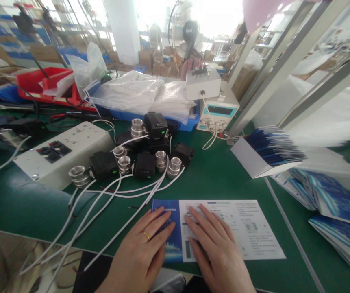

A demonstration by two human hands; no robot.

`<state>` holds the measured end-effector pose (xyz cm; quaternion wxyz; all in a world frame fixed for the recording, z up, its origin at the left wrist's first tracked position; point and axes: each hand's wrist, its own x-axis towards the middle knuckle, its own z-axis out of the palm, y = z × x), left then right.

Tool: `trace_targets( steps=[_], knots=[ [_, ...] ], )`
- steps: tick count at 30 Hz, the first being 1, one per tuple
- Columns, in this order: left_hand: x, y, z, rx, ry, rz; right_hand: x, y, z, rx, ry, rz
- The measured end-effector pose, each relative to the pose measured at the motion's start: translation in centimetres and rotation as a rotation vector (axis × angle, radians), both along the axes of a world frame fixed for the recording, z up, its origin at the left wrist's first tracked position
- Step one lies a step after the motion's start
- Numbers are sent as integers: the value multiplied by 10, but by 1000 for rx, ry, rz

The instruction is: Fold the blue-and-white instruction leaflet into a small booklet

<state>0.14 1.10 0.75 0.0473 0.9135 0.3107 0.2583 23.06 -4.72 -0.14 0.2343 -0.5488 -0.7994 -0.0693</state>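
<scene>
A printed leaflet (254, 228) lies spread on the green table, with a blue panel on its left and white text panels on its right. My left hand (146, 240), with a ring on one finger, rests flat over the blue panel, fingers stretched out. Beside it my right hand (213, 240) lies flat on the white part, fingers extended. Both hands press on the paper and grip nothing. Several motorized valves (144, 165), black boxes with silver threaded metal bodies and white cables (101, 211), are grouped beyond my left hand.
At right stand a white box of folded leaflets (251, 160) and loose blue leaflets (339, 199). A grey switch box (68, 150) sits at left. Behind are a blue tray (190, 124) of plastic bags, a red bin (45, 79) and a bench instrument (220, 110). Metal posts rise at right.
</scene>
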Motion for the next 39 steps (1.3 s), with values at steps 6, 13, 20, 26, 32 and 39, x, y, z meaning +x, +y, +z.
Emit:
trace_targets(
  steps=[6, 13, 20, 26, 32, 39],
  knots=[
    [0, 1, 0, 18, -3, 3, 1, 1, 0, 15, -25, 7],
    [-1, 0, -1, 7, 19, -1, 1, 1, 0, 5, -4, 8],
    [0, 1, -2, 11, 15, -5, 0, 1, 1, 11, 1, 11],
    [-2, 1, -1, 11, 16, -9, 1, 2, 0, 18, -16, 12],
    [-3, 1, -3, 3, 12, -12, 1, 2, 0, 25, -4, 14],
    [-1, 1, 0, 18, 6, -8, -1, 2, 4, 88, 27, 53]
  ],
)
